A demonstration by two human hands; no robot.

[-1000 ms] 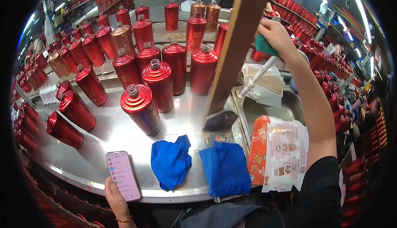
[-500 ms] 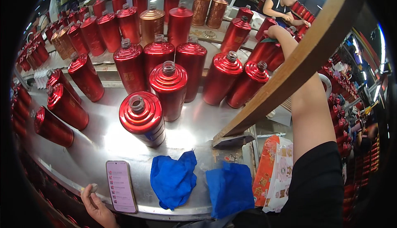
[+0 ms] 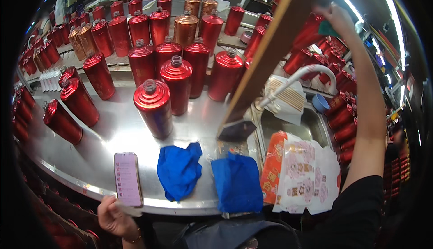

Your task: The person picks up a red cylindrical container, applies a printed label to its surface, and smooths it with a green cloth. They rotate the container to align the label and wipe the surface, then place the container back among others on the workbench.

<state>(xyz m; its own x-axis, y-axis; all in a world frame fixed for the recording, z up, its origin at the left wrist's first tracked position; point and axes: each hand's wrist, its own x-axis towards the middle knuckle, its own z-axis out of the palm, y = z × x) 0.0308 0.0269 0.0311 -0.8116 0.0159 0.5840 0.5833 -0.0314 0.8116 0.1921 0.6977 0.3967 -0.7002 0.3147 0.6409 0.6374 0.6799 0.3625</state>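
A small pale thing (image 3: 129,209) is pinched in the curled fingers of the left hand (image 3: 116,217), near the front edge of the table (image 3: 101,138); what it is cannot be told. Far right, a red bottle (image 3: 310,31), glossy, tilted and blurred by motion, is gripped near its top by the right hand (image 3: 340,19), with a green cloth (image 3: 328,29) tucked under the palm.

The table's curved front edge is lined, left to right, by a phone (image 3: 128,179), a rumpled blue cloth (image 3: 179,170) and a flat blue cloth (image 3: 237,183). Between the phone and the standing bottles (image 3: 153,110), a stretch of shiny metal is left. The table is bounded by a slanting post (image 3: 270,46), beyond which a sink (image 3: 297,128) is set. The raised bottle is held just right of the post, above crowded bottles.
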